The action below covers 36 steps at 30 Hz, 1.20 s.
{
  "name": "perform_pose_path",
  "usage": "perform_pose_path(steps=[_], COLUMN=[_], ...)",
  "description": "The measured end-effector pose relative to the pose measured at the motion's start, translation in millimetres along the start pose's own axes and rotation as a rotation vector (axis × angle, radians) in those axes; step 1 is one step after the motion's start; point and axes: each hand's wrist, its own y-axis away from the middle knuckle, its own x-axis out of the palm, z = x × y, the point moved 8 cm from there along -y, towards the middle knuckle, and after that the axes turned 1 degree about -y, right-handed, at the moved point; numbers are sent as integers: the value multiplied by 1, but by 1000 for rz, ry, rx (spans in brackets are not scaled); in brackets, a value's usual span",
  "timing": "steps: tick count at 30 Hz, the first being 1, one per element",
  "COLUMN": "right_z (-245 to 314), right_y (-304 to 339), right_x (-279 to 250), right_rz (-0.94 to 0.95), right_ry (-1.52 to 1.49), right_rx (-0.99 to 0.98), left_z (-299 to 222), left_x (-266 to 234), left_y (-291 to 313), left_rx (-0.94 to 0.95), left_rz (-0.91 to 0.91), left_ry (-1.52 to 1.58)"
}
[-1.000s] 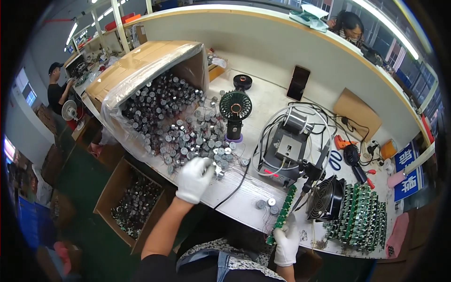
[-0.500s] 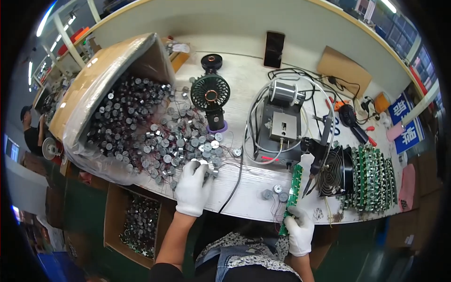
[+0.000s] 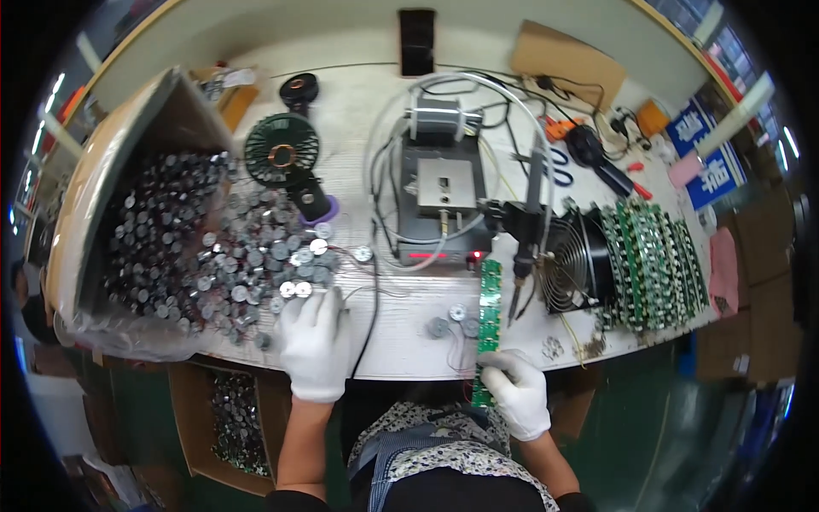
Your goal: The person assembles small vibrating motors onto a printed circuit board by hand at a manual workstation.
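Note:
My left hand (image 3: 314,348), in a white glove, is at the near right edge of a heap of small round metal motors (image 3: 243,256) with thin wires. Its fingers are together and bent over a couple of shiny motors (image 3: 295,290) at their tips; the thumb is hidden. My right hand (image 3: 517,394), also gloved, pinches the near end of a long green circuit board strip (image 3: 490,299), which lies over the table's front edge and points away from me. Just left of the strip lie several loose motors (image 3: 458,312) with wires hanging down.
Beyond the strip stands a soldering station (image 3: 444,226) with a solder spool (image 3: 441,119). A soldering iron (image 3: 531,213) hangs point-down by a coiled stand (image 3: 573,264). Stacked green boards (image 3: 653,266) fill the right. A small fan (image 3: 281,155) stands behind the heap; a box (image 3: 111,196) spills motors at left.
The whole view has shifted, so the bench appears further left. My left hand has moved slightly right relative to the heap. The right hand keeps its grip on the strip.

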Motion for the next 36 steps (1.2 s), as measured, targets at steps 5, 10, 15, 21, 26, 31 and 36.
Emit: perform_pose_path(steps=[5,10,15,21,26,31,36], right_z=[-5,2,-10,-11,-14,-15,-17], right_y=[2,3,8,7,3,9,9], right_x=[-5,-1,-3,-3,-5,-7,-4], right_rz=[-20,46,99,87,144,119,156], right_ry=[-39,-6,-207,-216,-241,-409,-193], right_rx=[32,-100,-78,-157,-7,58,9], left_z=[-17,-71,-116,-128,-113,-55,-82], left_x=[-22,31,15,7,-11,-27,6], left_y=[30,72,63,55,47,74,75], left_rx=[-233,-620,1,249,219,-258,-522], left_rz=[-237,203,299,310,239,-231,152], left_ry=[496,1405,1017,937,1044,1304,1670])
